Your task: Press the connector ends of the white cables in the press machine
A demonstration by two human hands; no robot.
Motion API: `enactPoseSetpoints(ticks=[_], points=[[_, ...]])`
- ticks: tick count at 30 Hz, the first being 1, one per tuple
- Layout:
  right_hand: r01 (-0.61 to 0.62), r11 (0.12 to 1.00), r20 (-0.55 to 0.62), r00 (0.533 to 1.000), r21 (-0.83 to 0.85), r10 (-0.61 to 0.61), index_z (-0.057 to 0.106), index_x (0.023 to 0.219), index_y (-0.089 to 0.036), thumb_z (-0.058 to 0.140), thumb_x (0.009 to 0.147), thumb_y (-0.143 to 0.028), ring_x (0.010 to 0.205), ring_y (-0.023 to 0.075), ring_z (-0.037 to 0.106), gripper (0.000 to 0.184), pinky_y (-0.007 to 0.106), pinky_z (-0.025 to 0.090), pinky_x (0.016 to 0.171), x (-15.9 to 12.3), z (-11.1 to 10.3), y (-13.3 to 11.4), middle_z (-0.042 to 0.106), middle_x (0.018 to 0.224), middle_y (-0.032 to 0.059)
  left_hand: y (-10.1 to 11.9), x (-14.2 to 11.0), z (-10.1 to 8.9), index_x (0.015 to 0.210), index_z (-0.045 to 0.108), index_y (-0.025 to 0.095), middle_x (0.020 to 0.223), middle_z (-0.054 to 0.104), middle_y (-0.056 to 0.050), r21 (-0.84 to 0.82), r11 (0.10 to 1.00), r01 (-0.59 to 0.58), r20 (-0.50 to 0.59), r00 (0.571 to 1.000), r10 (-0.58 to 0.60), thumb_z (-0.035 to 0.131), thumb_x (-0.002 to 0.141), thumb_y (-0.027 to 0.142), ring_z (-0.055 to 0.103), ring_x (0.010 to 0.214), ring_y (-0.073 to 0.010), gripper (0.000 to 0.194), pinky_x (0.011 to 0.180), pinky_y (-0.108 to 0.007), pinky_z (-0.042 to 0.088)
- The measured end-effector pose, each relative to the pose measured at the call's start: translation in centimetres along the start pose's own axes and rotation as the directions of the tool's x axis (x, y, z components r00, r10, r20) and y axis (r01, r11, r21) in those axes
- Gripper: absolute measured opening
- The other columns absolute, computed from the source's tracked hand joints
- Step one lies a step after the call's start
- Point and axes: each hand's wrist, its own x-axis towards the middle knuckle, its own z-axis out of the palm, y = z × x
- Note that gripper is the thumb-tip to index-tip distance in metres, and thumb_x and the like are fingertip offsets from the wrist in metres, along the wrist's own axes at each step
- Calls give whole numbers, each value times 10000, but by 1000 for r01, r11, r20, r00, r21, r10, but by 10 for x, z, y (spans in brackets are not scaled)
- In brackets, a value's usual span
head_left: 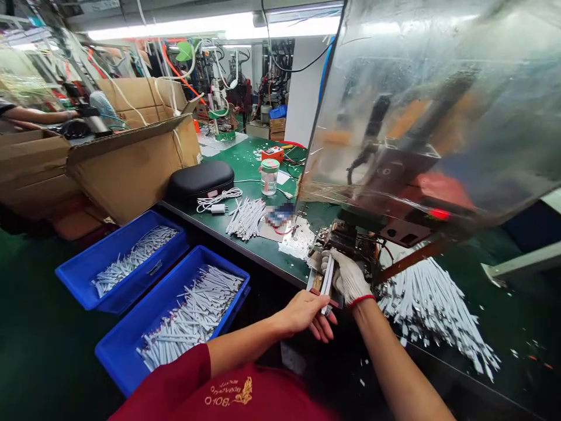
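White knit glove (346,275) covers my right hand (349,279), its fingers clenched around a slim white strip (326,285). My bare left hand (302,313) closes on the strip's lower end, with its fingers curling below it. The strip stands tilted between both hands, just in front of a metal press fixture (344,240). A clear plastic shield (416,105) hangs close above my fingers, leaving little room upward. The edge of a green bench mat (263,251) runs just beyond my left fingers.

Farther left sit two blue bins, the nearer (127,362) and the farther (131,292), both holding many white strips. Right of my gloved fingers, a loose heap of white strips (429,310) fans across the dark bench. Beyond my left hand, on the mat, lie a bundle of white strips (245,217), a glass jar (269,178) and a black zip case (199,181).
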Motion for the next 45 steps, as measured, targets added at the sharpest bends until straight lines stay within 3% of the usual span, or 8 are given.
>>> enactPoseSetpoints(ticks=[3, 12, 24, 32, 45], points=[[-37, 999, -46, 998, 38, 39, 617, 699, -109, 632, 823, -170, 420, 113, 538, 140, 214, 500, 419, -7, 7, -5, 619, 572, 72, 2, -4, 2, 812, 627, 96, 556, 656, -93, -10, 1000, -12, -30, 999, 11, 536, 650, 793, 622, 455, -186, 721, 454, -256, 442], [52, 996, 12, 999, 72, -53, 622, 717, -123, 700, 786, -286, 449, 116, 541, 193, 223, 490, 434, -3, -1, 3, 613, 582, 43, 8, -12, 7, 830, 647, 75, 584, 676, -102, -54, 998, -44, -52, 998, 41, 532, 745, 719, 644, 480, -181, 660, 467, -234, 444], [70, 996, 9, 997, 53, -71, 651, 741, -113, 679, 802, -286, 478, 116, 565, 185, 217, 499, 448, -10, 2, 2, 668, 659, 77, 5, -10, 8, 800, 658, 75, 579, 671, -98, -44, 998, -49, -69, 997, 45, 534, 746, 718, 642, 485, -176, 657, 477, -240, 460], [50, 996, -53, 998, 76, -46, 654, 732, -95, 661, 813, -230, 441, 115, 554, 158, 217, 489, 420, -8, 3, 2, 635, 589, 54, 5, -10, 8, 795, 654, 70, 583, 674, -102, -41, 998, -39, -68, 997, 36, 539, 721, 737, 638, 474, -169, 681, 461, -224, 443], [7, 997, 23, 1000, 78, -8, 629, 791, -110, 665, 809, -234, 470, 115, 564, 131, 216, 492, 445, -21, 0, 0, 633, 616, 50, -18, -17, 7, 811, 645, 76, 587, 671, -82, 4, 998, -61, -43, 997, 61, 525, 769, 709, 640, 484, -149, 645, 474, -212, 461]])
